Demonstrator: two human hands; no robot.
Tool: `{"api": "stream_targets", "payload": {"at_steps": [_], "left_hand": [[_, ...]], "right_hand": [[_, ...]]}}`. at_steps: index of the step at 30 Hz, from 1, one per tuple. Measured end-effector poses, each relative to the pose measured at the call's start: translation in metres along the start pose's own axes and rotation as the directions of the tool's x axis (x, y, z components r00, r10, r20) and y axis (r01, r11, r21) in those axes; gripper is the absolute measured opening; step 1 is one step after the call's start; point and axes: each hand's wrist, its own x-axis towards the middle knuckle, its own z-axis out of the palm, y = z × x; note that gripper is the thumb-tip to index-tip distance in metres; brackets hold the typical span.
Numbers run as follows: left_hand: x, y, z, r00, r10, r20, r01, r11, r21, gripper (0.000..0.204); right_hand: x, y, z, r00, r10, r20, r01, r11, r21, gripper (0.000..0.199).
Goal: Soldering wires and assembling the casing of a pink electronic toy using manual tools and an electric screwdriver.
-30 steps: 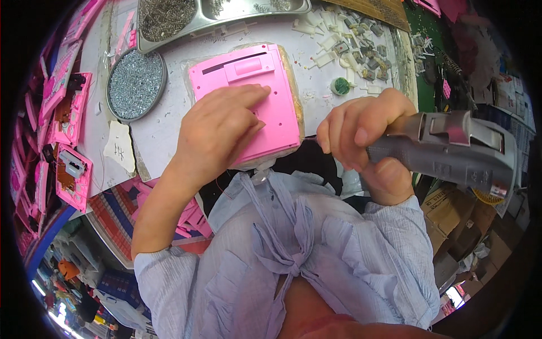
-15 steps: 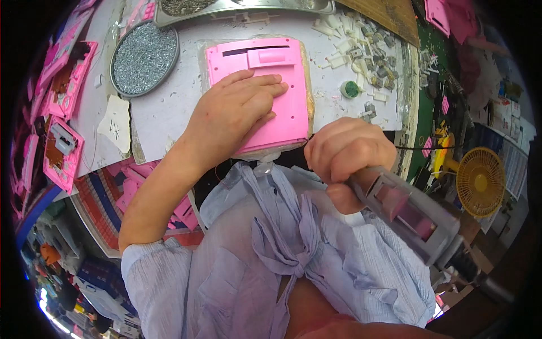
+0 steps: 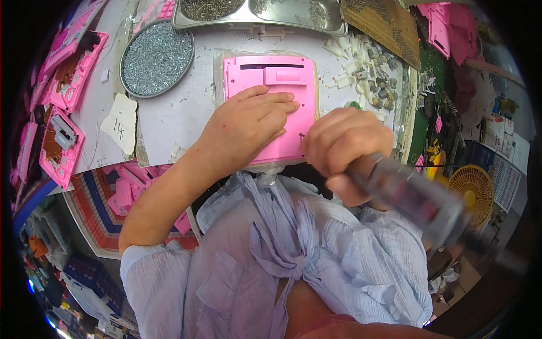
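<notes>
A flat pink plastic panel [image 3: 292, 125] with a slot and a raised block near its far end lies on a plastic-wrapped pad in front of me. My left hand [image 3: 243, 125] rests flat across its left and middle part, fingers stretched out. In my right hand [image 3: 351, 146] is a grey electric screwdriver [image 3: 420, 200], blurred by motion, its body tilting down to the right. The thin bit shows just left of my knuckles, at a small hole near the panel's near right corner. Whether a screw sits there, I cannot tell.
A round tray of small screws [image 3: 157, 59] stands at the far left, a metal tray [image 3: 254, 21] at the far edge. White and grey plastic pieces [image 3: 367, 73] lie right. Pink parts [image 3: 62, 147] lean at left. A yellow fan [image 3: 471, 192] stands right.
The whole view has shifted, so the table appears lower and further right. The screwdriver's bit has moved from the panel's near edge onto the hole. My left hand stays on the panel.
</notes>
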Motion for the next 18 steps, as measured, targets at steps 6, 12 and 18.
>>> {"api": "stream_targets", "payload": {"at_steps": [6,12,18], "left_hand": [[0.0,0.003,-0.003,1.0,0.018,0.007,-0.018,1.0,0.016,0.027],[0.003,0.0,-0.003,1.0,-0.002,0.018,0.002,1.0,-0.013,0.023],[0.003,0.003,-0.004,0.998,-0.044,0.043,0.044,0.999,-0.02,0.02]], "right_hand": [[0.016,0.004,-0.017,0.995,0.049,-0.084,-0.055,0.996,-0.074,0.017],[0.025,0.011,-0.022,0.995,0.07,-0.069,-0.078,0.991,-0.107,0.029],[0.066,0.026,-0.052,0.983,0.043,-0.179,-0.037,0.999,0.035,0.038]]}}
